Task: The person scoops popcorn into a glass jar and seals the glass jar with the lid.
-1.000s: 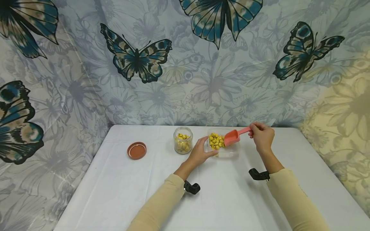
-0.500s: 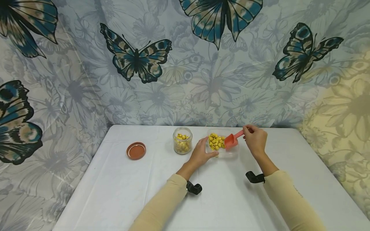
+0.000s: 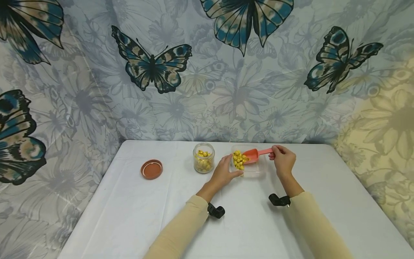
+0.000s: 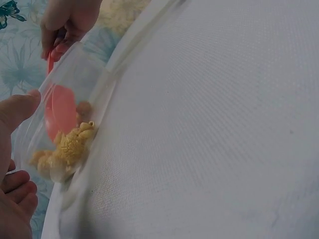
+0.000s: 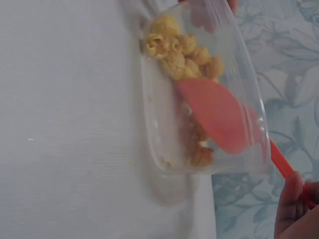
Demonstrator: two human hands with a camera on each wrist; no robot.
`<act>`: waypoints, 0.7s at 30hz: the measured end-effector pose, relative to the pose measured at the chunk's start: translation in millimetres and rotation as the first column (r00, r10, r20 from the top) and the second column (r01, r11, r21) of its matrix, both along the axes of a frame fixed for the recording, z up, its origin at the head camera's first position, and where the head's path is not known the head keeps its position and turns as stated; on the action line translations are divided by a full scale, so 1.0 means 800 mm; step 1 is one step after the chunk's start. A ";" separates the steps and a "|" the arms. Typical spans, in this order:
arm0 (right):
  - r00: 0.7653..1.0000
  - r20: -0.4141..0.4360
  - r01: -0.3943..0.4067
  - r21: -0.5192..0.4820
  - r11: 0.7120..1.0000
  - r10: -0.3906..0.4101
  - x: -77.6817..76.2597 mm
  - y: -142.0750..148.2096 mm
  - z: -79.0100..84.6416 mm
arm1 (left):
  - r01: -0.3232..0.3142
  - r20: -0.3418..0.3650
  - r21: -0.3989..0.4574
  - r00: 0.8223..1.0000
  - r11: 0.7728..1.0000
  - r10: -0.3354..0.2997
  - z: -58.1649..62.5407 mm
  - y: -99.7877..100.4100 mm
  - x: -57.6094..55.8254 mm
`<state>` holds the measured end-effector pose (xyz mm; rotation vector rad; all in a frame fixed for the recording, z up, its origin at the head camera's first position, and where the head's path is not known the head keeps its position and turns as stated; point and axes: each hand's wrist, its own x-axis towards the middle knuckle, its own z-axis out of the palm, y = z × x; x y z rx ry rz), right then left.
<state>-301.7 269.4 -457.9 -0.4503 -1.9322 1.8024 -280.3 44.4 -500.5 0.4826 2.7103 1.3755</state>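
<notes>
Yellow popcorn is heaped at the left end of a clear plastic container. My left hand grips that end, thumb at the near side and fingers on the left wall. Between thumb and fingers, my right hand pinches the handle of a coral-pink scoop. In the right wrist view the scoop lies inside the container, its front edge against the popcorn. The left wrist view shows popcorn at the mouth of the scoop.
Left of the container stands an open glass jar partly filled with popcorn. A brown round lid lies farther left on the white-covered table. A butterfly-patterned cloth rises behind the table's back edge.
My right hand has moved left and brought the scoop into the popcorn, its handle now nearer level. The popcorn is pushed closer to the left end. My left hand stays at the container.
</notes>
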 end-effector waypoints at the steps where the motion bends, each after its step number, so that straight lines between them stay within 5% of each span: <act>1: 1.000 0.025 -0.013 -0.028 1.000 0.013 -0.003 0.001 0.002 | -0.001 -0.004 -0.003 1.000 1.000 0.000 0.000 0.000 0.000; 9: 0.961 0.205 -0.160 -0.121 0.980 0.183 -0.021 0.005 0.007 | -0.001 -0.016 -0.016 1.000 1.000 0.001 0.000 -0.001 0.001; 15: 0.904 0.263 -0.306 -0.156 0.939 0.338 -0.022 0.010 0.007 | 0.007 -0.009 -0.035 1.000 0.999 -0.007 0.001 -0.002 0.001; 21: 0.871 0.287 -0.367 -0.162 0.916 0.399 -0.021 0.019 0.012 | 0.006 0.000 -0.041 1.000 0.999 -0.006 0.001 -0.003 -0.001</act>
